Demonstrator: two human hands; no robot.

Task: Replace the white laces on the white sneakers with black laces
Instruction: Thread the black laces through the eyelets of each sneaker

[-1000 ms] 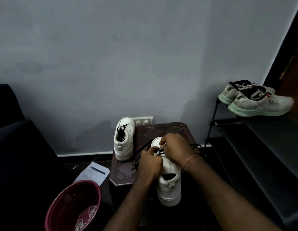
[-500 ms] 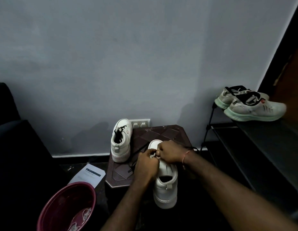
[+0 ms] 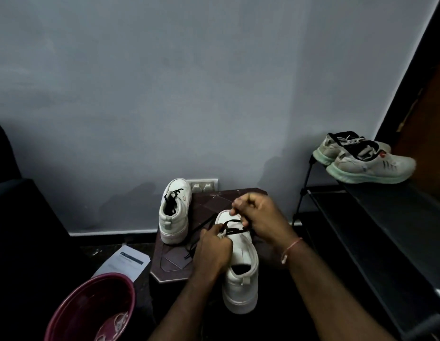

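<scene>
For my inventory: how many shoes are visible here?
4. Far sneaker at the table's back left; near sneaker under the left hand and right hand; front trainer and rear trainer on the rack. Others may be hidden.

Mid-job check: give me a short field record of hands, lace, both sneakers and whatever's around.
near sneaker: heel toward camera, partly laced in black
black lace: crosses its front eyelets, loose end trailing on table
left hand: pinches the lace
right hand: grips the lace above the toe
far sneaker: stands on table, black lace in
surroundings: maroon bucket, paper, running shoes on rack
</scene>
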